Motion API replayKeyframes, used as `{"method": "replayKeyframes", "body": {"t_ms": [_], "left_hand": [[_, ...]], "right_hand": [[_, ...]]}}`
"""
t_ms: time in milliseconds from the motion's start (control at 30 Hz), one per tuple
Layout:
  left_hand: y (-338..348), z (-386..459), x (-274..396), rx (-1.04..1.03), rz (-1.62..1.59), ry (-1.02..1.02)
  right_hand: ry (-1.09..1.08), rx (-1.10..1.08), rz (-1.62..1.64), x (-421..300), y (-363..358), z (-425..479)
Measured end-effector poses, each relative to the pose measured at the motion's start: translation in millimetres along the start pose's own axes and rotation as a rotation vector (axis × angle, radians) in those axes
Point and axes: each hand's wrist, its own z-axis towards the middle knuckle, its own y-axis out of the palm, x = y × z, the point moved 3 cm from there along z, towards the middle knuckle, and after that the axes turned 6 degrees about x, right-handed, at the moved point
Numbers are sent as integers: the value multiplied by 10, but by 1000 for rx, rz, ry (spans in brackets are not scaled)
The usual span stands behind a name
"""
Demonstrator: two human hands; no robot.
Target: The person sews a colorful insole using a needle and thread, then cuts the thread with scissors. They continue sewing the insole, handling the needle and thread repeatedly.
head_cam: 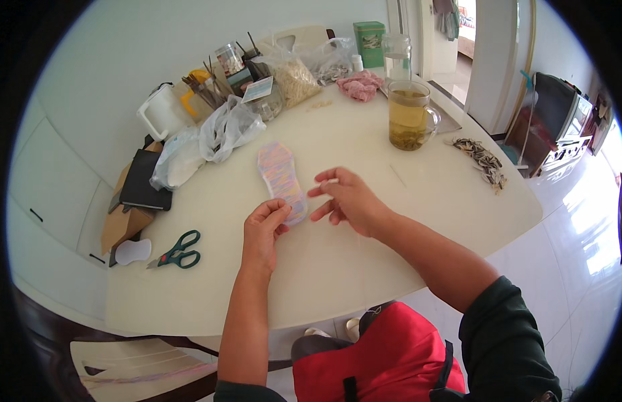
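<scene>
My left hand [264, 226] pinches the near end of a multicoloured insole-shaped piece [279, 173], which lies on the pale table with a white edge showing. Just to its right, my right hand [348, 198] is raised with the fingers bent; a small pale thing shows between thumb and forefinger, too small to name. A thin pinkish thread [362, 271] hangs below that hand towards the table's near edge. Green-handled scissors [181, 252] lie to the left, beside a white insole-shaped piece [133, 251]. A thin needle-like thing [398, 176] lies to the right of my right hand.
A glass mug of tea [409, 118] stands at the back right, near a pile of sunflower seeds [484, 163] and a pink cloth [360, 85]. Plastic bags [230, 128], a white jug [165, 113] and a black notebook [148, 179] line the back left. A chair [135, 367] stands at the lower left.
</scene>
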Motion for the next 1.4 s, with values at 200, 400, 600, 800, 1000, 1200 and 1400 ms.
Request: {"method": "replayKeyframes", "body": {"t_ms": [200, 400, 600, 800, 1000, 1200, 1400], "left_hand": [[20, -13, 24, -21, -22, -6], [18, -9, 10, -89, -44, 4], [13, -23, 10, -112, -3, 3], [30, -43, 34, -114, 15, -1], [19, -23, 12, -116, 37, 10], [38, -43, 24, -108, 74, 21], [43, -38, 26, -134, 111, 9]], "right_hand": [[76, -156, -7, 20, 72, -40], [144, -258, -28, 118, 175, -56], [121, -232, -18, 135, 241, -66], [91, -272, -24, 154, 219, -38], [65, -268, -56, 151, 229, -38], [57, -259, -72, 154, 220, -30], [36, -243, -110, 140, 191, -27]]}}
